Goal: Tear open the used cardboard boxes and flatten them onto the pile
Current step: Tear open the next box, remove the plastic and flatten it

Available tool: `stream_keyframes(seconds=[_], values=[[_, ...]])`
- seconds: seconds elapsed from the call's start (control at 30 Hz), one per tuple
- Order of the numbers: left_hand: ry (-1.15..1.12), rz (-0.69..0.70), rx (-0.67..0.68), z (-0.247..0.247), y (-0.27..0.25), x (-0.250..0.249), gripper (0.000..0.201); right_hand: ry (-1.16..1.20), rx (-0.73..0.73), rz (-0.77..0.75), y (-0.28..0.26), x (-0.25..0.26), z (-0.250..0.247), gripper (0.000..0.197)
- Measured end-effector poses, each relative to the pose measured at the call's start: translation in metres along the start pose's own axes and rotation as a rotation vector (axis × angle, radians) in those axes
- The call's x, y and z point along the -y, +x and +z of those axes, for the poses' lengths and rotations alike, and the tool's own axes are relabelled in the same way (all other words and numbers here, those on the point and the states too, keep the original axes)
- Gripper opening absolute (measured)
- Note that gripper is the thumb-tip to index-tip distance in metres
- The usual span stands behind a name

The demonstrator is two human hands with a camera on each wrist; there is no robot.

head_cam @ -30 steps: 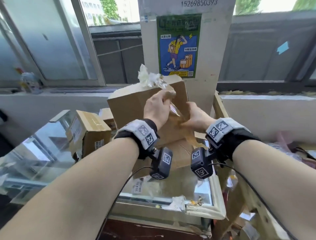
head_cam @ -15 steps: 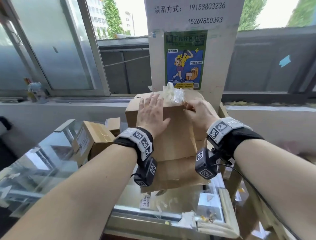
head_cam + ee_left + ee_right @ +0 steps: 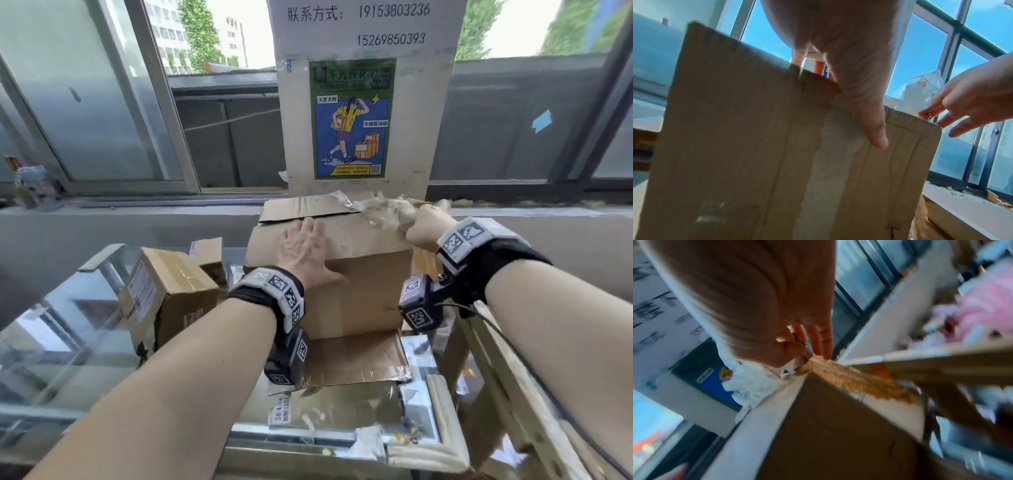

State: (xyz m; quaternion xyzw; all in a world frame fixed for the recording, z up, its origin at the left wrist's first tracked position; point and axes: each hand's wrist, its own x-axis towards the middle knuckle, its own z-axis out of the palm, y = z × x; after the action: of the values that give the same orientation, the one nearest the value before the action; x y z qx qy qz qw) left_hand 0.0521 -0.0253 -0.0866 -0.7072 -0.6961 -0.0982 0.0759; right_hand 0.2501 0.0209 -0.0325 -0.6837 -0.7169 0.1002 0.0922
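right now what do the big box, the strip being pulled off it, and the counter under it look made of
Big box: brown corrugated cardboard, matte; ribbed lines show on its face in the left wrist view.
Strip in the right hand: probably clear plastic packing tape, glossy and crumpled.
Counter: seemingly glass, since it is see-through and shows reflections.

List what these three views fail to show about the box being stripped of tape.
- Inside of the cardboard box: hidden in every view by its own walls and flaps.
- Tape wad beyond the right hand: motion-blurred in the right wrist view, so whether it is still attached is unclear.
- Left hand fingertips: hidden behind the box edge in the left wrist view.
- Flattened pile: not identifiable in any view.
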Motion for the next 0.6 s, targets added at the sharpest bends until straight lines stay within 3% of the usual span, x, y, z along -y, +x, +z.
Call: stream_keyframes(seconds=[0.03,0.1,0.17,0.23,0.3,0.43,0.5,0.6], values=[[0.058,-0.006,0.03,-0.002,0.003,-0.002,0.116,0.144,0.04,0.03,0.004,0.002,0.001,0.03],[0.136,-0.003,0.083,-0.003,0.006,-0.006,0.111,0.493,0.053,0.126,0.008,0.005,0.001,0.041],[0.093,-0.02,0.127,-0.001,0.006,-0.012,0.101,0.653,0.021,0.204,0.011,0.005,0.003,0.084],[0.036,-0.02,0.17,0.002,0.006,-0.016,0.098,0.586,-0.032,0.217,0.01,0.008,0.009,0.114],[0.019,0.007,0.179,0.004,0.005,-0.017,0.095,0.571,-0.126,0.176,0.01,0.009,0.015,0.106],[0.038,0.028,0.147,-0.005,0.003,-0.008,0.1,0.829,-0.259,0.077,0.008,0.013,0.014,0.051],[0.06,0.001,0.186,-0.014,0.004,-0.008,0.109,0.949,-0.245,0.093,0.012,0.016,0.01,0.04],[0.097,-0.02,0.205,-0.023,0.006,-0.007,0.109,1.28,-0.089,0.149,0.016,0.017,0.002,0.039]])
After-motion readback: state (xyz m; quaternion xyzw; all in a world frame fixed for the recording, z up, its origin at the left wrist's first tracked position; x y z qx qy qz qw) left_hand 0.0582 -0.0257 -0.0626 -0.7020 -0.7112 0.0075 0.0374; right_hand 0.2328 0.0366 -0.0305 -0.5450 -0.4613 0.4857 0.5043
